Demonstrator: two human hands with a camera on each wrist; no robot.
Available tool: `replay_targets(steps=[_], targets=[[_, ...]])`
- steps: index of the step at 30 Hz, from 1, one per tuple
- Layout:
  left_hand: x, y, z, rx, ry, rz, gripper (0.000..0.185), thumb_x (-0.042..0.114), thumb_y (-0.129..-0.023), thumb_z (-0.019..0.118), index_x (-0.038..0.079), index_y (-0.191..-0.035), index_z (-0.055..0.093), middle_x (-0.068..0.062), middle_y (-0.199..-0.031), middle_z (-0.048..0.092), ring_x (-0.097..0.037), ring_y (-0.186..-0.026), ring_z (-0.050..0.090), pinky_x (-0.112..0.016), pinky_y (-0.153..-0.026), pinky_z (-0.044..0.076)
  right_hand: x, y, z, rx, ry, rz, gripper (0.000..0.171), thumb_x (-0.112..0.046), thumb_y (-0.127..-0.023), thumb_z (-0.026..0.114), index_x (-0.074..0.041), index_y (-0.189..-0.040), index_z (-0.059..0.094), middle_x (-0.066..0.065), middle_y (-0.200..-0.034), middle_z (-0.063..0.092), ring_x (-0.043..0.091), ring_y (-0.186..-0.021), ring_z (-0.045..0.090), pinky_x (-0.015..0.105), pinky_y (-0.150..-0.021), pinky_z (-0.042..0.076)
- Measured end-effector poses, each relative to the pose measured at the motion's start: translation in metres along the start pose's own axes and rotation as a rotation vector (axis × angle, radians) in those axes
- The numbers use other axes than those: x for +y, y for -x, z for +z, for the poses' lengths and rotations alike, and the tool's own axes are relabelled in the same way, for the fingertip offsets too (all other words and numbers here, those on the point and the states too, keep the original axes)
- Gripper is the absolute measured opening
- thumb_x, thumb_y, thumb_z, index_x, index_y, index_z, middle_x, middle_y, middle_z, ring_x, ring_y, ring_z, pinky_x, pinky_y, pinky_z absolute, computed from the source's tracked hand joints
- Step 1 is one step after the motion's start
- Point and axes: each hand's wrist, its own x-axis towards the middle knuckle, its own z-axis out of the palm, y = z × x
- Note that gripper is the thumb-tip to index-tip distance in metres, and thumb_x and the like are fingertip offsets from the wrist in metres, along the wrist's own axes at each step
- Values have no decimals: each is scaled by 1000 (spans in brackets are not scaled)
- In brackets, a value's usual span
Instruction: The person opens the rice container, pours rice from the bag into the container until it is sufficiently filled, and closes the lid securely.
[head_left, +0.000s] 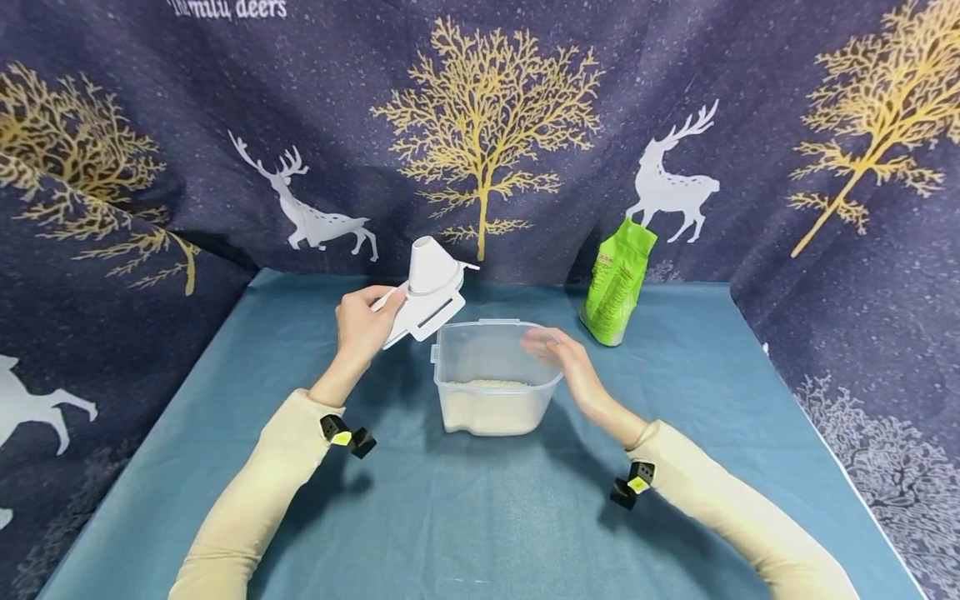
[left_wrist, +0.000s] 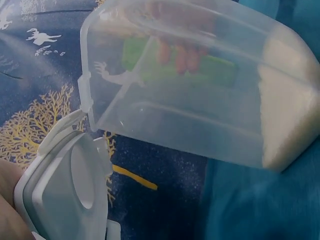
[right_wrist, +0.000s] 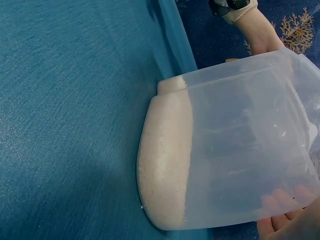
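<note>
A translucent plastic container stands on the table, its bottom part filled with white grains like rice. Left of its rim, my left hand pinches a white plastic lid with a cone-shaped spout on top. Tilted in the air, the lid shows its underside and a round hole in the left wrist view. My right hand lies along the container's right wall, fingers fairly straight; these fingertips show through the clear plastic in the left wrist view.
A green bag stands upright at the back right of the table, behind my right hand. Blue-green cloth covers the table. Behind it hangs a dark blue curtain with printed trees and deer.
</note>
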Motion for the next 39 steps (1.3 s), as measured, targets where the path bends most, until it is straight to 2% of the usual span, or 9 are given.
replay_targets(steps=[6, 15, 24, 32, 39], targets=[[-9, -5, -5, -10, -68, -10, 24, 29, -89, 66, 11, -101, 76, -11, -102, 74, -35, -98, 63, -44, -81, 46, -1, 0, 0, -10, -9, 6, 42, -15, -103, 30, 11, -130, 49, 34, -127, 56, 45, -123, 52, 51, -108, 39], [-24, -15, -12, 0, -141, -6, 27, 27, -91, 63, 5, -102, 74, -17, -103, 73, -39, -103, 63, -48, -86, 46, -1, -1, 0, -5, 14, 23, 43, -17, -102, 29, 9, -130, 50, 33, -127, 56, 45, -122, 54, 56, -106, 37], [-32, -18, -19, -36, -208, -33, 32, 28, -92, 61, 1, -106, 72, -21, -106, 71, -42, -105, 60, -49, -88, 45, -1, -1, 1, -4, 13, 24, 44, -16, -102, 28, 8, -130, 50, 34, -127, 56, 40, -121, 57, 56, -105, 38], [-40, -19, -23, -67, -229, -75, 35, 29, -92, 60, 1, -109, 72, -21, -109, 70, -41, -108, 59, -49, -91, 45, 0, -1, 2, 1, 10, 31, 44, -17, -102, 27, 8, -130, 50, 35, -127, 55, 36, -120, 59, 56, -103, 38], [-50, -19, -28, -85, -234, -120, 36, 31, -91, 61, 1, -108, 72, -21, -110, 70, -42, -112, 55, -49, -93, 44, 1, 0, 2, -3, 8, 28, 44, -17, -102, 27, 8, -131, 49, 35, -127, 55, 43, -122, 55, 54, -104, 38]])
